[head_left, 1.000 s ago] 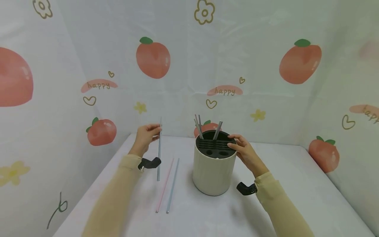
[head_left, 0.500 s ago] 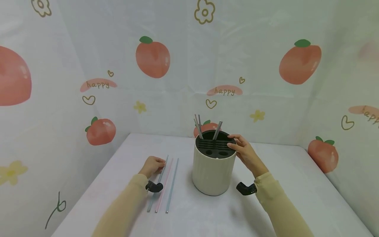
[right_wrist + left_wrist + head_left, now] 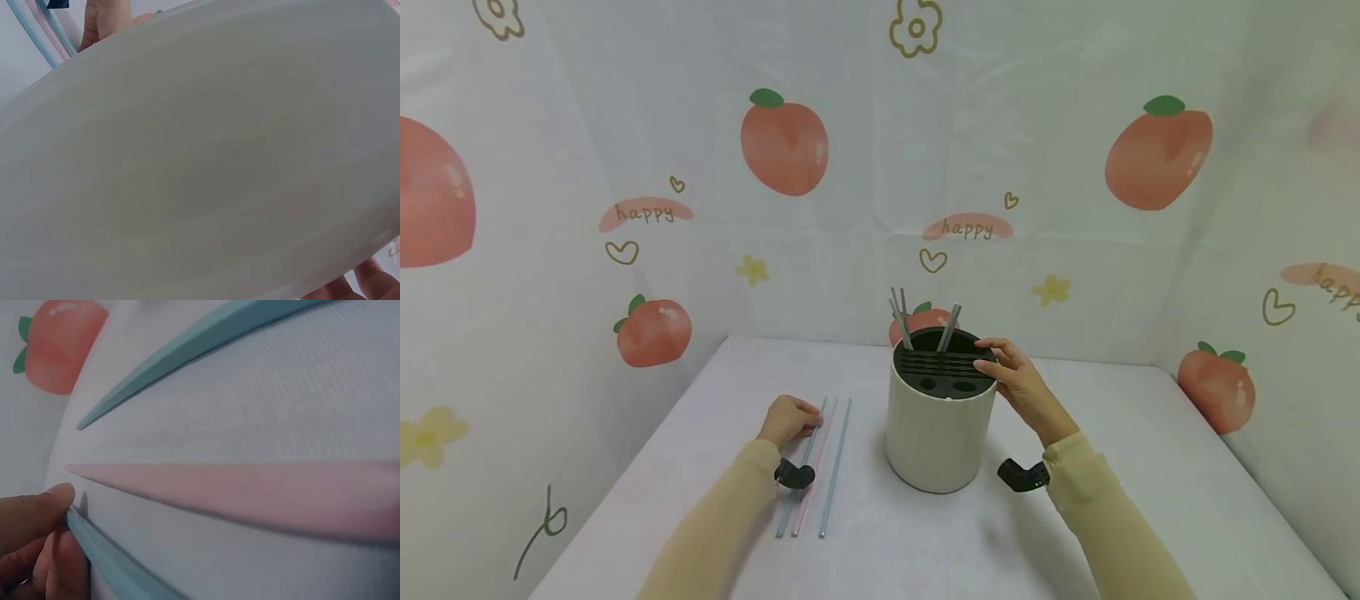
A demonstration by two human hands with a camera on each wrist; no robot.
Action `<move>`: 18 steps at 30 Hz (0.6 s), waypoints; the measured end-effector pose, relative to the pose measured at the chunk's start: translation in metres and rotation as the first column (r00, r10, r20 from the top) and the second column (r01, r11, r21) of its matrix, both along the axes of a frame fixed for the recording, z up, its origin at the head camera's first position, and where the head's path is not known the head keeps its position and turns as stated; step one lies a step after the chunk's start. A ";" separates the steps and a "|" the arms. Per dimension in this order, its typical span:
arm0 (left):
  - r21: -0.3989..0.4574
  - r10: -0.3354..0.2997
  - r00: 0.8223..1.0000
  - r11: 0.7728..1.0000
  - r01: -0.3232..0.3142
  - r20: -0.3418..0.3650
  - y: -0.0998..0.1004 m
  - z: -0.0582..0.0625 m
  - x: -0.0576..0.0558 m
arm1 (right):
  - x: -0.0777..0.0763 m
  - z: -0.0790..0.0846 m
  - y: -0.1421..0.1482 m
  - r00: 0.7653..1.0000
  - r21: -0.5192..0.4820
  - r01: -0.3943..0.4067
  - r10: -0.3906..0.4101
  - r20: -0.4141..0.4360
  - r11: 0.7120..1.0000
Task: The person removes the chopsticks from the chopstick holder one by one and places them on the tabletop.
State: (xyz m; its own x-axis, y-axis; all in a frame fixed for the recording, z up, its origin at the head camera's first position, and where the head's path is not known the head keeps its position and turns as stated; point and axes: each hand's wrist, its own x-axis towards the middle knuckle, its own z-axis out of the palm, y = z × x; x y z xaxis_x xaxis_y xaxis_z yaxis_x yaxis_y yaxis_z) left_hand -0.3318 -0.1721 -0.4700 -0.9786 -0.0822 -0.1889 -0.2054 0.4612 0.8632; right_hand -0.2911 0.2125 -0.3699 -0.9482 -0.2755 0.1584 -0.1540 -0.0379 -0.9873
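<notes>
Nearest us, two beige sleeves, left (image 3: pixel 715 525) and right (image 3: pixel 1108 517), each with a black gadget at the cuff: left one (image 3: pixel 793 475), right one (image 3: pixel 1022 476). On the white table (image 3: pixel 925 550) we count three thin sticks, side by side, pointing away: left blue stick (image 3: pixel 115 565), pink stick (image 3: pixel 250 497), right blue stick (image 3: pixel 837 467). Left hand (image 3: pixel 788 419) pinches the left blue stick at its far end, thumb against fingers; we see the stick lying along the table. Right of them, the cream holder (image 3: pixel 936 450) stands upright. Right hand (image 3: pixel 1021 382) grips its rim from the right, thumb on the black slotted top (image 3: pixel 946 387). At the holder's back we see more sticks leaning: left bunch (image 3: pixel 904 333), right pair (image 3: pixel 949 327). Farthest, white backdrop (image 3: pixel 850 275) with red fruit prints (image 3: pixel 786 150), hearts, flowers, "happy" lettering.
</notes>
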 end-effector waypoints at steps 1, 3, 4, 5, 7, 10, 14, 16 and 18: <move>-0.003 0.001 1.000 1.000 -0.001 -0.006 0.000 0.000 0.000 | 0.000 0.000 0.000 1.000 0.000 0.000 0.000 0.001 1.000; -0.020 0.002 1.000 1.000 -0.002 -0.016 0.001 -0.001 0.000 | 0.000 0.000 -0.001 1.000 -0.002 0.001 -0.001 0.003 1.000; -0.028 0.000 1.000 1.000 0.000 -0.022 0.001 -0.001 0.000 | 0.000 0.000 -0.001 1.000 -0.002 0.000 0.000 0.004 1.000; -0.031 0.001 1.000 1.000 -0.002 -0.023 0.001 -0.001 -0.001 | 0.000 0.000 -0.001 1.000 -0.002 -0.002 0.002 0.003 1.000; -0.038 0.005 1.000 0.999 -0.006 -0.022 0.002 -0.002 -0.001 | 0.000 0.000 -0.001 1.000 -0.002 -0.004 0.004 0.002 1.000; -0.047 0.006 1.000 0.999 -0.007 -0.019 0.002 -0.002 -0.002 | 0.000 0.001 -0.001 1.000 -0.001 -0.004 0.004 0.002 1.000; -0.044 0.007 1.000 0.999 -0.008 -0.020 0.002 -0.002 -0.002 | 0.000 0.001 -0.001 1.000 -0.007 -0.002 0.002 0.004 1.000; -0.037 0.007 1.000 0.999 -0.008 -0.021 0.002 -0.002 -0.001 | 0.000 0.001 -0.001 1.000 -0.009 -0.002 0.002 0.003 1.000; -0.026 0.010 1.000 1.000 -0.010 -0.020 0.002 -0.002 0.000 | 0.001 0.000 -0.001 1.000 -0.010 0.001 -0.001 0.005 1.000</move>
